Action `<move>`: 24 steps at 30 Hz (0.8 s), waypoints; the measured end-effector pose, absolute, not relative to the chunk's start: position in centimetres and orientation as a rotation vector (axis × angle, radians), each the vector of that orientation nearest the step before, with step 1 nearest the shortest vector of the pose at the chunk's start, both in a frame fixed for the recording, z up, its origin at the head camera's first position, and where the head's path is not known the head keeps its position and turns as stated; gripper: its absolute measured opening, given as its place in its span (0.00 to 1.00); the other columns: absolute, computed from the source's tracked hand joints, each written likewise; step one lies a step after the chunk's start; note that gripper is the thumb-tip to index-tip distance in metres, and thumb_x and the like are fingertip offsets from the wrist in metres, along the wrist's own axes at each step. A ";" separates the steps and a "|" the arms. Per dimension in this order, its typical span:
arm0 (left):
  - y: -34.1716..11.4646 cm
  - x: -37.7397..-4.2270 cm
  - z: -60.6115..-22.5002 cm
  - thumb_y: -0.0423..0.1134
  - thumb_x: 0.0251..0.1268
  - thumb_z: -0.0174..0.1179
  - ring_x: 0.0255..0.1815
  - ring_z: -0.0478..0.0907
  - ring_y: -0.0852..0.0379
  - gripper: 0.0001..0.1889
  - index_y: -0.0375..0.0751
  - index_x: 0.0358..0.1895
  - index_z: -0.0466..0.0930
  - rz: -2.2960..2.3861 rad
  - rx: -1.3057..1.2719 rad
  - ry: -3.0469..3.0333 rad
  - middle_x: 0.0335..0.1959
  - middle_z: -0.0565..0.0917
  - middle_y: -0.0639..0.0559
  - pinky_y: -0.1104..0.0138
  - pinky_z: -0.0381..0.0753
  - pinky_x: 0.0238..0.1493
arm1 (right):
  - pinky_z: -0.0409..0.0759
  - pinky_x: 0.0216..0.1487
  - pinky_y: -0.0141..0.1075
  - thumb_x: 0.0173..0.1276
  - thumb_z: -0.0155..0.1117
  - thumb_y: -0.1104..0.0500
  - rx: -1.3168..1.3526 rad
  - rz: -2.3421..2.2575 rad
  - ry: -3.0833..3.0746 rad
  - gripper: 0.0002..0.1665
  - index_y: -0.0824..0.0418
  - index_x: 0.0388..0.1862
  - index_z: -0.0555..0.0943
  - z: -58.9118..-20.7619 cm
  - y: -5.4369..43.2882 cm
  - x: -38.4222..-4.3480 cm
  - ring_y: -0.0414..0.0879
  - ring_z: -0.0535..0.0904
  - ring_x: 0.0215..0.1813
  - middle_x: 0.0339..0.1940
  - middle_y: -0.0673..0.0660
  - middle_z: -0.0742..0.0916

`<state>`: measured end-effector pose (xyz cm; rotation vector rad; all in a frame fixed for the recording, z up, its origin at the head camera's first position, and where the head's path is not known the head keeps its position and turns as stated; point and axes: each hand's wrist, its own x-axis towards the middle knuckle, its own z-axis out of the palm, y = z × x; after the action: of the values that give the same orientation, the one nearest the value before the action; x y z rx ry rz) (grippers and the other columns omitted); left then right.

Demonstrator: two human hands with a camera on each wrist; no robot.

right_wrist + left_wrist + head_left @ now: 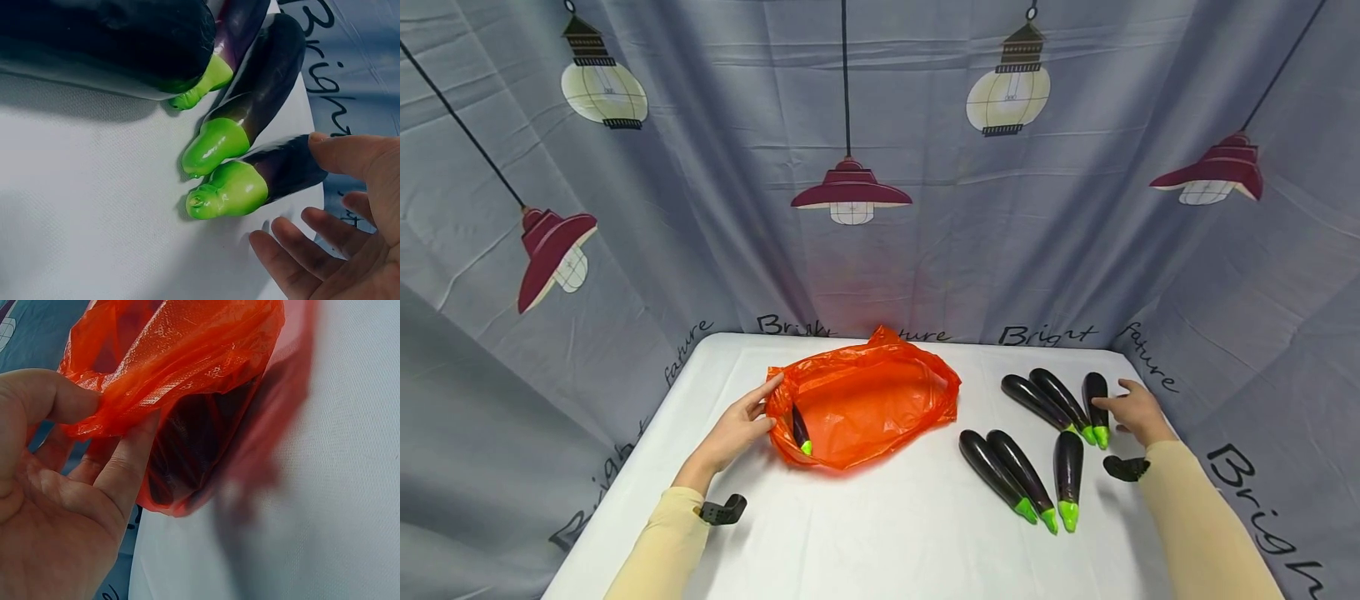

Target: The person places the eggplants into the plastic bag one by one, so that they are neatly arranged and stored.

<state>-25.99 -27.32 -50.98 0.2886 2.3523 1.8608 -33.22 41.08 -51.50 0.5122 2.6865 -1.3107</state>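
Note:
My left hand (739,429) grips the left rim of an orange plastic bag (880,408), the film between thumb and fingers (128,462). The bag lies with its wide mouth facing me. Inside, against its left wall, is a dark purple eggplant (801,429) with a bright green stem end; dark shapes show through the film in the left wrist view. At the right, my right hand (1138,412) is beside the rightmost back eggplant (290,172). Its thumb tip overlaps that eggplant's dark body, while the other fingers (294,244) are spread loosely alongside.
Two more eggplants (1037,400) lie left of that one at the back right. Nearer me lie a slanted pair (1000,475) and a single eggplant (1068,475). A white cloth covers the table (865,533); a grey printed curtain (880,267) hangs behind and along both sides.

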 end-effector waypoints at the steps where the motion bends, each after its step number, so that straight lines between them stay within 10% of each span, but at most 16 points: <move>1: -27.3 -26.0 -51.0 0.22 0.65 0.56 0.78 0.59 0.39 0.43 0.58 0.81 0.60 1.868 0.293 2.344 0.83 0.54 0.46 0.68 0.75 0.61 | 0.74 0.62 0.65 0.71 0.63 0.58 0.516 -1.320 2.682 0.54 0.78 0.79 0.40 -51.5 41.1 -33.2 0.78 0.63 0.70 0.72 0.86 0.59; 24: -27.7 -25.9 -50.9 0.22 0.65 0.56 0.78 0.58 0.38 0.42 0.55 0.81 0.59 1.845 0.309 2.355 0.83 0.54 0.45 0.70 0.72 0.62 | 0.74 0.64 0.62 0.71 0.64 0.58 0.575 -1.404 2.548 0.54 0.78 0.80 0.41 -52.0 41.4 -33.8 0.77 0.65 0.70 0.76 0.83 0.54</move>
<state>-25.87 -27.67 -50.91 0.3089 2.3551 1.8449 -33.82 41.42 -52.03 0.5752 2.5478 -1.4041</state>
